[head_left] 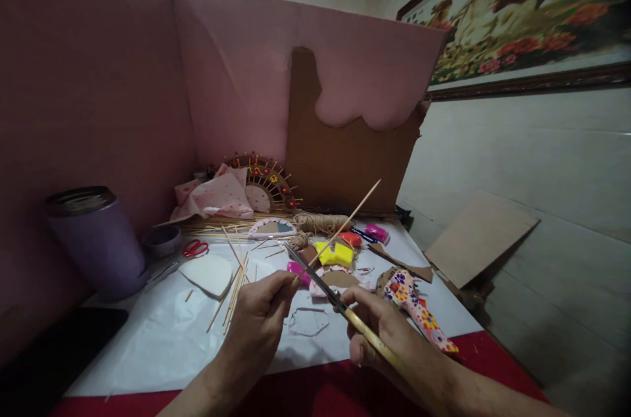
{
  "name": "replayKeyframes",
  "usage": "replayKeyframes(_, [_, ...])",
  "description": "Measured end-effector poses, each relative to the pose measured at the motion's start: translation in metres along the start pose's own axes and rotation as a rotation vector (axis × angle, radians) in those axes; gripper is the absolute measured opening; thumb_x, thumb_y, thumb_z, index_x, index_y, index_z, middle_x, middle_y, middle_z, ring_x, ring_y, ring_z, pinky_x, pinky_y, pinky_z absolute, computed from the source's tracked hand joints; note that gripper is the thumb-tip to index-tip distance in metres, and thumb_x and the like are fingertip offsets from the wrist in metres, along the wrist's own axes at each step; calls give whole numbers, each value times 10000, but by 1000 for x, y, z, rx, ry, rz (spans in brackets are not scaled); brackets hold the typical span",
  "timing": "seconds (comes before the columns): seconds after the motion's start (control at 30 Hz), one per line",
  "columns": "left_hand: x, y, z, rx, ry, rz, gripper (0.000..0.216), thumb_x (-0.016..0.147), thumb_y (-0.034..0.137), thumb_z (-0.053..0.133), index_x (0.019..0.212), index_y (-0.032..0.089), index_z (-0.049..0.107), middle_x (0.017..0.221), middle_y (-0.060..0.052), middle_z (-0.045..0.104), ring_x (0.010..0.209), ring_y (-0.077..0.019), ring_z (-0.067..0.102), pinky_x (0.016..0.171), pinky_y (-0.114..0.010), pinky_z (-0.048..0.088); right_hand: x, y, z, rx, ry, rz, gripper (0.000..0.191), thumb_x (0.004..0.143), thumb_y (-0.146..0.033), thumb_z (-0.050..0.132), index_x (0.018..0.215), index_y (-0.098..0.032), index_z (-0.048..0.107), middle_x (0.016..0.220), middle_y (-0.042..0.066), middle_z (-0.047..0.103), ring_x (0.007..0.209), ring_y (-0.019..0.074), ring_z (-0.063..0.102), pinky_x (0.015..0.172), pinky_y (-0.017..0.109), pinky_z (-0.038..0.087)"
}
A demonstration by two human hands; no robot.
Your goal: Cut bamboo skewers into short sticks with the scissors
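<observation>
My left hand (pixel 266 308) pinches the lower end of a thin wooden skewer (pixel 352 213), which slants up to the right. In my right hand (pixel 382 325) is a knife-like tool (pixel 374 338) with a tan handle and a long, narrow dark blade. Its blade crosses the skewer just beyond my left fingertips; whether it cuts in cannot be seen. Several loose skewers (pixel 236 292) lie left of my left hand. Behind the blade are a pink-edged cardboard half-round (pixel 338 280), yellow packets (pixel 335 254) and a magenta packet (pixel 298 272).
Left stand a purple tumbler (pixel 98 246), red-handled scissors (pixel 196 247) and a pale card shape (pixel 206 274). Behind are a decorated fan-shaped piece (pixel 280 183), pink cloth (pixel 217 193) and twine (pixel 323 222). A flowered piece (pixel 414 305) lies right. Pink-covered boards (pixel 236 68) wall the back.
</observation>
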State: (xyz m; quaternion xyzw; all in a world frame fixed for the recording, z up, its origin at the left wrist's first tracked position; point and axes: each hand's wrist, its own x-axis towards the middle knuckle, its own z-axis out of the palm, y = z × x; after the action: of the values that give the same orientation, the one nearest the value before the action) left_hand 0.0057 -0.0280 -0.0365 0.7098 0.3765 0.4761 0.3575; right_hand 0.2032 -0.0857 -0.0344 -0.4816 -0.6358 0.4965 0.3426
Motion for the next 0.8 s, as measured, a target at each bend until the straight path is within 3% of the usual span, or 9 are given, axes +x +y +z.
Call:
replayKeyframes(0.07, [1,2,-1,-27,-10,-23,248,815,327,552,635,166,606,477,34,409,476,-91,365,492,-212,298,1,1,0,-17,-10,-10,492,723,-580,620,965,-211,404,620,-63,436,548,88,352,501,192,286])
replayKeyframes(0.17, [4,3,-2,-201,-60,-176,272,789,372,578,634,150,594,468,37,420,452,-75,358,448,-196,283,3,5,-2,-78,8,-41,515,692,-585,647,960,-210,419,615,-69,390,542,86,318,479,192,278])
replayKeyframes(0.33, [9,3,-3,-531,-199,-453,290,745,410,626,679,134,570,416,83,357,357,-21,198,351,-163,101,4,5,-3,-100,8,-49,498,729,-609,590,974,-205,434,626,-56,421,548,93,375,477,196,301])
replayKeyframes(0.43, [10,2,-6,-721,-229,-549,268,741,382,640,681,144,531,417,96,358,333,-3,145,335,-151,68,5,0,-4,-123,6,-50,486,724,-590,612,968,-203,447,632,-49,442,555,96,392,486,197,311])
replayKeyframes(0.57, [14,3,-12,-900,-73,-540,189,758,293,636,737,153,510,451,91,407,324,1,197,324,-125,128,3,-2,0,-68,35,-71,535,696,-616,623,983,-201,448,616,-60,429,518,77,353,474,185,309])
replayKeyframes(0.73, [20,3,-21,-984,185,-442,132,796,205,585,755,167,466,532,50,509,352,-23,354,356,-124,245,-8,-3,13,84,-69,199,603,726,-776,360,906,-219,504,556,-25,496,355,84,387,328,192,301])
replayKeyframes(0.8, [20,4,-23,-1004,239,-390,110,821,172,543,749,166,460,549,37,532,376,-32,393,391,-131,296,-13,-6,18,79,-137,218,631,746,-780,297,852,-212,551,518,-5,510,347,104,442,324,204,334])
